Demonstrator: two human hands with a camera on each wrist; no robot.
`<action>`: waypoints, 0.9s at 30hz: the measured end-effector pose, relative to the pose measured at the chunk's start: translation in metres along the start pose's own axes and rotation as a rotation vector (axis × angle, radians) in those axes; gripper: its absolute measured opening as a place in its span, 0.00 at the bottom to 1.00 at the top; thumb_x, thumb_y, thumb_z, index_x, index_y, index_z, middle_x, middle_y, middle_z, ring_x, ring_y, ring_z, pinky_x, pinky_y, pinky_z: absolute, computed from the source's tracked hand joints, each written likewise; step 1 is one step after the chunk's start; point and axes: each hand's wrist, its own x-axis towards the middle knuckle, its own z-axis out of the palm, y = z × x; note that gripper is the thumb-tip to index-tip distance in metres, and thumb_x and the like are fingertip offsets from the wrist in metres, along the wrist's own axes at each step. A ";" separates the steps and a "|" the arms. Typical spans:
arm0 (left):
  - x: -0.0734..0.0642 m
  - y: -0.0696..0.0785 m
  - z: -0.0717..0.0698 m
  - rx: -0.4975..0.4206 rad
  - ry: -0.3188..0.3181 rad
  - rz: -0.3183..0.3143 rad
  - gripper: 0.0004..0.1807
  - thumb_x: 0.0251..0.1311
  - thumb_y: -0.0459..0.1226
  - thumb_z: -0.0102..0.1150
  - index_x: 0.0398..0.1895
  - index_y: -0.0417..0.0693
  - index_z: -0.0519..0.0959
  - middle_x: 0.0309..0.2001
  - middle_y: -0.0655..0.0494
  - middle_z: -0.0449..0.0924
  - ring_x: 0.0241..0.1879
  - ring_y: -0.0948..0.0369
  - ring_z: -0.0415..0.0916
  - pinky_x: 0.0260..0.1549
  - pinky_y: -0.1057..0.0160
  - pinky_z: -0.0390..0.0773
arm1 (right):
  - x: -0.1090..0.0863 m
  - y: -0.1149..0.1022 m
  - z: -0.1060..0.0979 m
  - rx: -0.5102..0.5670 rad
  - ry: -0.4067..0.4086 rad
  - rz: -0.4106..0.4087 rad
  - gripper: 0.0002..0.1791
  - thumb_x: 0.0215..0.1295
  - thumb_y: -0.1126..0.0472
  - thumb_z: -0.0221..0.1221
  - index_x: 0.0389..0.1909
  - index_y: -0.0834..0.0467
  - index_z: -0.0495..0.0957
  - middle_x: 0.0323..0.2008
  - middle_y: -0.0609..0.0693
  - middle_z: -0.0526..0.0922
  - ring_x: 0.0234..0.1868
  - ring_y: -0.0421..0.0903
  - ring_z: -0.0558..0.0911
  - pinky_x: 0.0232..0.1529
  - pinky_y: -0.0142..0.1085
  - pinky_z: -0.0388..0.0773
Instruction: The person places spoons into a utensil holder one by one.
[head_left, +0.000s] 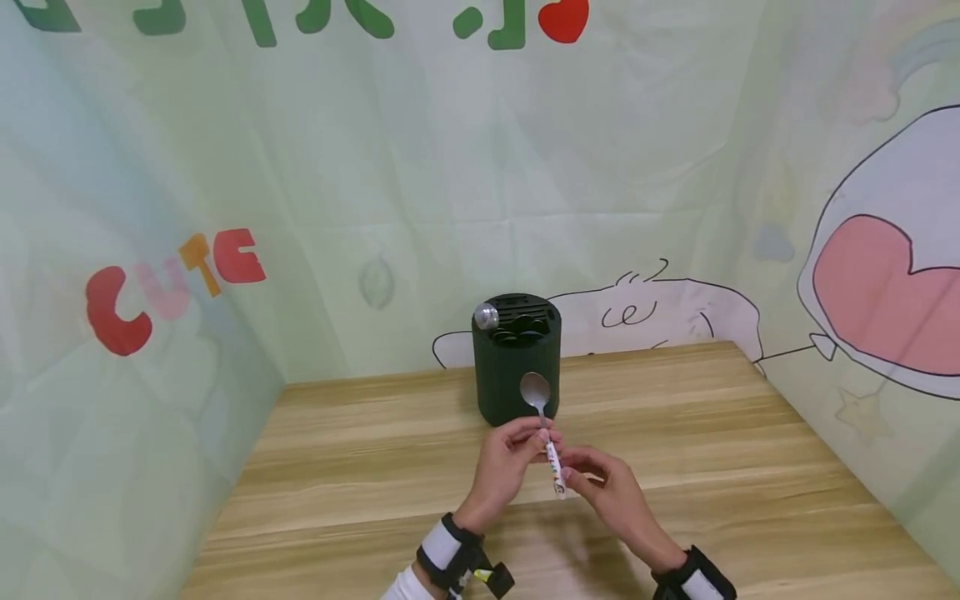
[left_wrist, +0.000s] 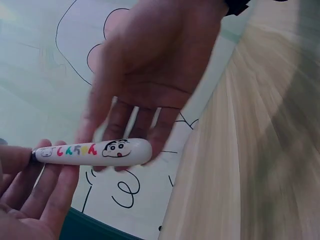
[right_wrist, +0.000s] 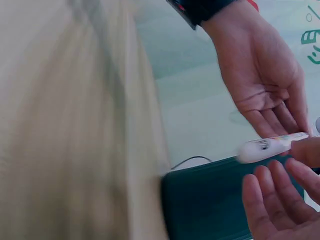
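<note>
A metal spoon (head_left: 536, 390) with a white handle (left_wrist: 120, 152) is held upright over the table, bowl at the top. Coloured characters and a cartoon face decorate the handle. My left hand (head_left: 504, 462) pinches it near the neck between thumb and fingers, the other fingers stretched out behind. Lower down, my right hand (head_left: 611, 492) has its thumb against the handle's side and its forefinger behind, in a light pinch. In the right wrist view that thumb (right_wrist: 306, 151) overlaps the handle. Just beyond the hands stands a dark green cylindrical utensil holder (head_left: 498, 379).
The holder has a slotted top, with a rounded silvery end (head_left: 486, 315) sticking out at its left and dark openings at the front. It stands on a wood-grain table (head_left: 360, 467). Printed fabric (head_left: 450, 167) walls the table's back and sides.
</note>
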 end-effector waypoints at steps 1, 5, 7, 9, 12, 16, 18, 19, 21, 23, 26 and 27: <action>0.000 0.001 0.000 0.009 0.000 0.005 0.09 0.62 0.32 0.53 0.44 0.41 0.78 0.39 0.46 0.81 0.39 0.52 0.78 0.36 0.58 0.80 | 0.002 -0.007 -0.001 -0.028 0.027 -0.007 0.11 0.60 0.67 0.59 0.44 0.58 0.78 0.41 0.51 0.80 0.42 0.46 0.78 0.42 0.39 0.78; 0.000 0.007 -0.002 0.025 -0.013 -0.006 0.09 0.59 0.32 0.56 0.43 0.41 0.79 0.40 0.47 0.81 0.38 0.53 0.79 0.36 0.57 0.79 | 0.011 -0.030 -0.005 -0.083 0.064 -0.086 0.12 0.62 0.63 0.58 0.47 0.58 0.77 0.43 0.50 0.79 0.44 0.46 0.77 0.43 0.42 0.77; 0.000 0.015 -0.002 0.028 -0.034 -0.003 0.09 0.58 0.31 0.56 0.42 0.39 0.79 0.40 0.46 0.81 0.38 0.53 0.79 0.36 0.55 0.79 | 0.017 -0.039 -0.007 -0.097 0.053 -0.150 0.12 0.63 0.62 0.58 0.46 0.58 0.77 0.43 0.51 0.79 0.44 0.46 0.76 0.43 0.44 0.77; 0.001 0.027 -0.003 0.044 -0.053 0.009 0.09 0.58 0.29 0.57 0.41 0.37 0.79 0.39 0.45 0.81 0.38 0.52 0.79 0.36 0.53 0.79 | 0.023 -0.045 -0.008 -0.103 0.036 -0.207 0.10 0.63 0.62 0.58 0.44 0.58 0.78 0.43 0.51 0.78 0.45 0.46 0.76 0.43 0.45 0.77; 0.004 0.046 -0.005 0.100 -0.071 0.042 0.07 0.57 0.28 0.57 0.39 0.35 0.79 0.37 0.45 0.81 0.36 0.50 0.79 0.35 0.55 0.80 | 0.031 -0.054 -0.007 -0.092 0.028 -0.256 0.07 0.61 0.64 0.59 0.39 0.59 0.79 0.40 0.52 0.78 0.44 0.47 0.75 0.44 0.47 0.77; 0.013 0.062 -0.009 0.201 -0.075 0.082 0.06 0.57 0.29 0.58 0.37 0.37 0.80 0.35 0.46 0.82 0.34 0.53 0.79 0.36 0.61 0.80 | 0.042 -0.065 -0.006 -0.086 0.043 -0.283 0.05 0.59 0.68 0.59 0.37 0.59 0.79 0.37 0.51 0.78 0.42 0.47 0.75 0.44 0.49 0.76; 0.019 0.070 -0.013 0.235 -0.080 0.103 0.06 0.57 0.29 0.58 0.37 0.37 0.80 0.35 0.47 0.82 0.35 0.55 0.79 0.37 0.62 0.79 | 0.048 -0.071 -0.006 -0.094 0.051 -0.300 0.05 0.59 0.69 0.59 0.36 0.60 0.79 0.36 0.52 0.79 0.41 0.47 0.75 0.44 0.50 0.76; 0.023 0.073 -0.014 0.244 -0.085 0.115 0.06 0.57 0.29 0.58 0.37 0.37 0.80 0.35 0.47 0.82 0.36 0.57 0.78 0.37 0.62 0.79 | 0.051 -0.075 -0.007 -0.103 0.053 -0.316 0.05 0.59 0.69 0.58 0.36 0.61 0.79 0.36 0.53 0.79 0.41 0.47 0.75 0.44 0.50 0.76; 0.032 0.080 -0.018 0.254 -0.093 0.130 0.06 0.57 0.29 0.58 0.38 0.37 0.79 0.36 0.47 0.82 0.37 0.58 0.78 0.37 0.61 0.79 | 0.058 -0.083 -0.008 -0.120 0.056 -0.338 0.05 0.60 0.69 0.58 0.36 0.61 0.79 0.36 0.53 0.79 0.40 0.47 0.75 0.44 0.51 0.76; 0.041 0.088 -0.021 0.272 -0.093 0.162 0.06 0.57 0.29 0.58 0.38 0.37 0.79 0.36 0.47 0.82 0.37 0.59 0.79 0.37 0.60 0.80 | 0.067 -0.091 -0.009 -0.128 0.053 -0.373 0.05 0.60 0.70 0.57 0.36 0.62 0.79 0.35 0.54 0.79 0.40 0.47 0.76 0.43 0.50 0.76; 0.055 0.101 -0.024 0.310 -0.072 0.210 0.06 0.57 0.29 0.58 0.38 0.37 0.79 0.36 0.47 0.82 0.37 0.59 0.79 0.37 0.60 0.80 | 0.081 -0.106 -0.011 -0.153 0.059 -0.420 0.05 0.60 0.70 0.57 0.36 0.63 0.79 0.35 0.54 0.80 0.39 0.46 0.77 0.42 0.47 0.78; 0.059 0.106 -0.025 0.326 -0.062 0.228 0.06 0.57 0.29 0.58 0.38 0.37 0.79 0.36 0.46 0.82 0.37 0.59 0.79 0.37 0.59 0.79 | 0.085 -0.110 -0.011 -0.164 0.065 -0.440 0.05 0.60 0.71 0.57 0.36 0.63 0.79 0.35 0.55 0.80 0.39 0.46 0.77 0.41 0.46 0.78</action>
